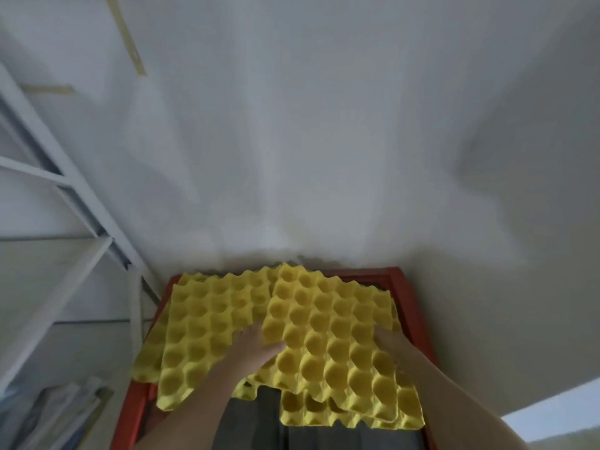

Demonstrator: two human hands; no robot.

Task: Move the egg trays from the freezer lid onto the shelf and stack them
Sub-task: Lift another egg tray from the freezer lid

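Several yellow egg trays lie overlapping on the freezer lid, which has a red frame and dark glass. The top right tray is held at both sides. My left hand grips its left edge, fingers under it. My right hand holds its right edge. Another tray lies to the left, partly under it, and one more tray shows below at the near side. The white metal shelf stands at the left.
A white wall rises straight behind the freezer. The shelf's slanted white posts stand close to the freezer's left edge. Papers or bags lie on a lower shelf at the bottom left.
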